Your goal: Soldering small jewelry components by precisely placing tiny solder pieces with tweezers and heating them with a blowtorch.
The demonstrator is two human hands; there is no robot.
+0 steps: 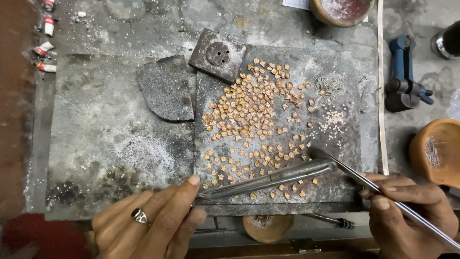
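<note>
The scene is seen through a single camera worn on the head, aimed almost straight down at a grey work surface point(110, 144). The view is taken from close range, so that the dark slab point(335, 192) strewn with small copper-coloured pieces point(249, 110) fills the middle of the frame. The left hand point(148, 223) and the right hand point(407, 211) are caught only at the bottom edge, entering from the wearer's side. The far edge of the bench is cut off at the top, where a round bowl point(341, 10) is shown only in part. A clay dish point(438, 151) is clipped by the right border. No second view is supplied, so nothing is shared between views.
</note>
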